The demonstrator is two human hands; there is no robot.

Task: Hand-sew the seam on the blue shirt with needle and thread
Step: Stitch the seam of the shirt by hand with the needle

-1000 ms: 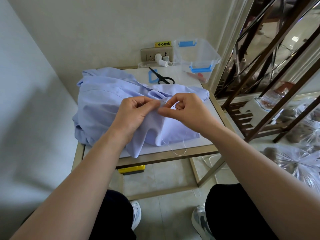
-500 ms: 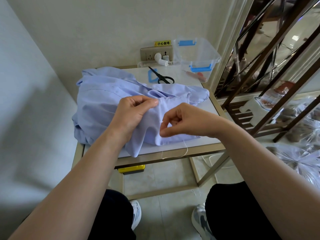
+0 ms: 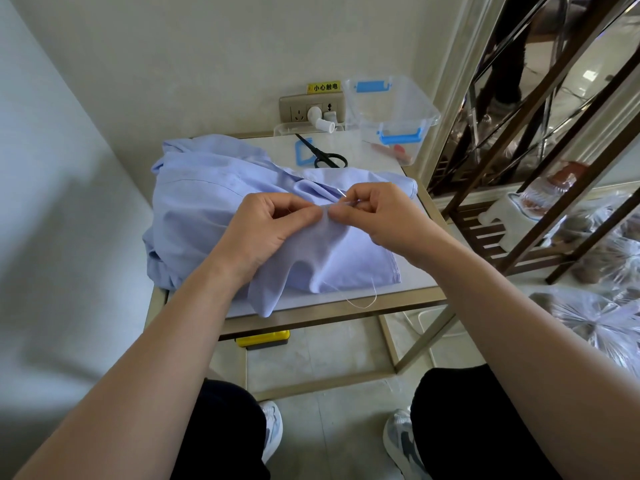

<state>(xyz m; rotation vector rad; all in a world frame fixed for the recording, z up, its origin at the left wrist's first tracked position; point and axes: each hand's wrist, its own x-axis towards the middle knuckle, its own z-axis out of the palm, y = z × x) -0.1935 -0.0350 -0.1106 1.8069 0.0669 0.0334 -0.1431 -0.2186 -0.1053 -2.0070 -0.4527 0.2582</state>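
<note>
The light blue shirt (image 3: 207, 209) lies crumpled on a small white-topped table (image 3: 412, 289). My left hand (image 3: 266, 226) pinches a raised fold of the shirt between thumb and fingers. Right beside it, my right hand (image 3: 377, 216) pinches a thin silver needle (image 3: 343, 195) at the same fold, fingers curled. A white thread (image 3: 360, 301) hangs in a loop from the cloth over the table's front edge.
Black scissors (image 3: 323, 154) and a blue plastic clip (image 3: 304, 152) lie at the back of the table. A clear box with blue latches (image 3: 391, 116) stands at the back right beside a wall socket (image 3: 311, 107). A brown rack (image 3: 540, 188) stands to the right.
My right hand had dropped toward the table edge drawing the thread out; it has now come back up to the fold beside my left hand. The left hand kept its pinch.
</note>
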